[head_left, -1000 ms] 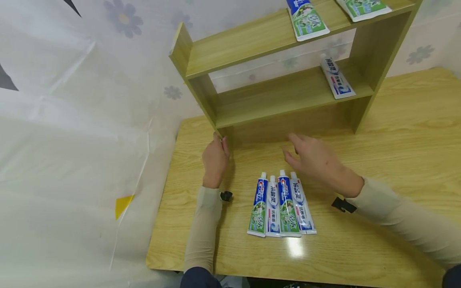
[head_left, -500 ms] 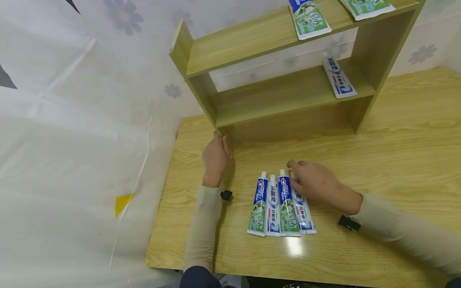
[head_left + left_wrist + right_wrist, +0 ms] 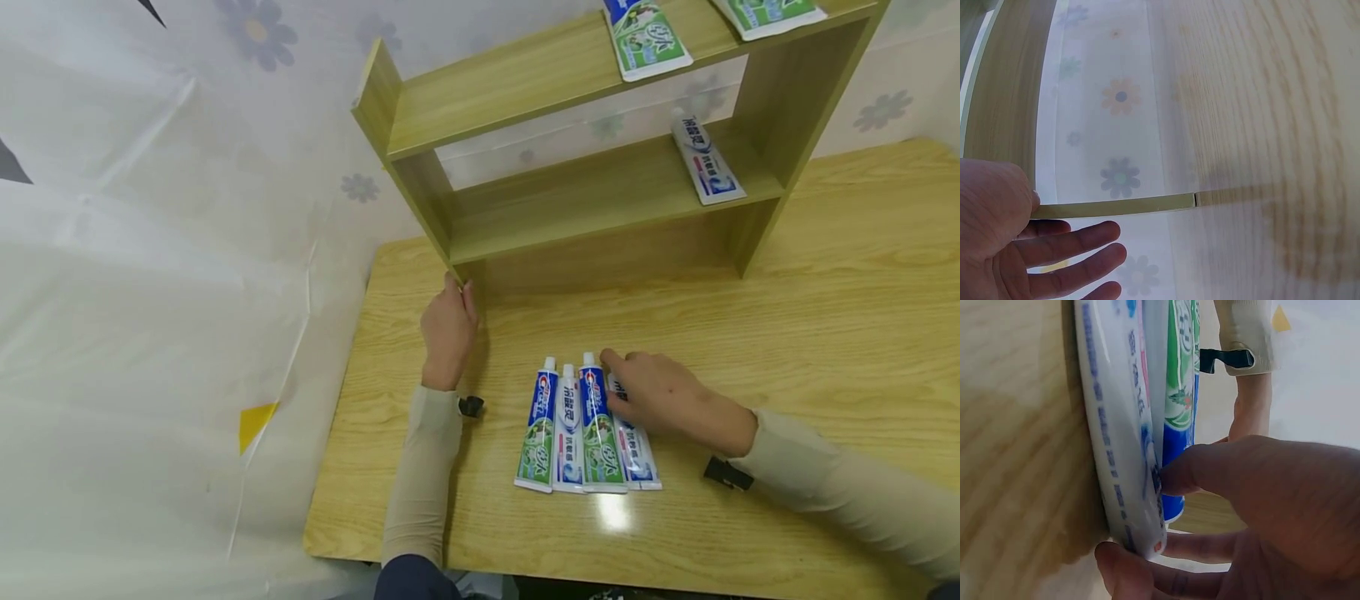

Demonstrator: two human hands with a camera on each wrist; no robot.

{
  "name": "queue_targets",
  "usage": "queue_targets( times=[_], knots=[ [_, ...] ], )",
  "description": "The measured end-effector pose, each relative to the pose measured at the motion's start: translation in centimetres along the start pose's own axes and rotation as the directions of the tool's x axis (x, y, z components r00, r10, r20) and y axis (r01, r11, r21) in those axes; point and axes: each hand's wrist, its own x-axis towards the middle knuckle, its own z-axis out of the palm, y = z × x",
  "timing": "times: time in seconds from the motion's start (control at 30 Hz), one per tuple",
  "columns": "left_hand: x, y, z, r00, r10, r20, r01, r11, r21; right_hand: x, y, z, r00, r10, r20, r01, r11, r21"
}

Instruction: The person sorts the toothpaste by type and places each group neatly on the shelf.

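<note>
My left hand [image 3: 450, 337] pinches the lower left side panel of a wooden shelf rack [image 3: 540, 212]; in the left wrist view the panel edge [image 3: 1116, 207] runs between thumb and fingers. With my right hand [image 3: 663, 390] I grip the cap end of the rightmost white toothpaste tube [image 3: 639, 460], thumb on its face and fingers around the end in the right wrist view. Beside it on the table lie a blue-green toothpaste tube [image 3: 600, 433], another white toothpaste tube [image 3: 568, 433] and a second blue-green toothpaste tube [image 3: 537, 433]. My right hand hides the held tube's cap.
One white tube [image 3: 705, 160] lies on the middle shelf's right side. Up top are a blue-green tube [image 3: 647, 40] and another green tube [image 3: 772, 15]. A pale flowered wall covering [image 3: 187, 250] borders the wooden table [image 3: 862, 333] on the left.
My right hand has come down from near the rack to the rightmost white tube and taken hold of it; the tube has shifted slightly. My left hand has stayed at the rack.
</note>
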Motion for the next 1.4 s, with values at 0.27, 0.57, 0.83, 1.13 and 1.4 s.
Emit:
queue_targets(
  times=[0.27, 0.57, 0.83, 1.13, 1.4],
  knots=[
    [0.1, 0.0, -0.1, 1.0, -0.007, 0.005, 0.007, 1.0, -0.029, 0.5, 0.6, 0.0, 0.999, -0.036, -0.007, 0.036, 0.998, 0.058],
    [0.0, -0.1, 0.0, 1.0, -0.002, 0.002, 0.002, 1.0, -0.029, 0.7, 0.8, 0.2, 0.997, -0.058, -0.047, 0.06, 0.997, 0.048],
    [0.0, -0.1, 0.2, 1.0, 0.001, 0.007, 0.0, 1.0, -0.006, 0.4, 1.0, 0.4, 0.993, -0.052, -0.103, 0.061, 0.995, 0.084],
    [0.0, -0.1, 0.1, 1.0, 0.012, 0.0, -0.012, 1.0, -0.017, 0.1, 0.4, -3.0, 0.985, -0.019, -0.171, 0.032, 0.997, 0.072],
    [0.0, -0.1, 0.1, 1.0, 0.0, 0.018, 0.0, 1.0, -0.009, 0.1, 0.3, -7.7, 0.967, -0.008, -0.254, 0.026, 0.997, 0.071]
  ],
)
